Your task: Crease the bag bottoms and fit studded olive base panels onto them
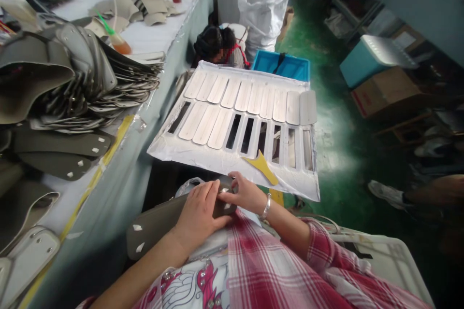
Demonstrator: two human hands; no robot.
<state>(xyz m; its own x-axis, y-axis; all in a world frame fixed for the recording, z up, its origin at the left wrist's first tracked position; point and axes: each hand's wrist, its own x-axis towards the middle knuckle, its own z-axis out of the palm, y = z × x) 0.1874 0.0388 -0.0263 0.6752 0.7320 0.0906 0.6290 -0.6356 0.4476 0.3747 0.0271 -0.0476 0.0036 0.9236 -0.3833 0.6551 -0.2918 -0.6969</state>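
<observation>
A long grey-brown panel (159,222) with rounded ends lies across my lap, small white tabs stuck near both ends. My left hand (197,212) rests over its right part, the fingers close together and pressed around it. At the right end of the same panel, my right hand (250,195) grips with thumb and bent fingers, right beside a white tab (225,191). Whether the thumb presses that tab or only the panel, I cannot tell. Just beyond my hands is a white slotted board (203,157) bearing pale rounded strips (217,128) in two rows.
A yellow scraper-like piece (263,166) lies on the board's near edge. On the left table (145,43) are stacked grey-brown panels (83,67) and glue bottles (118,42). Behind the board are a person (221,46), a blue crate (282,65) and a white sack (264,9). Boxes stand right.
</observation>
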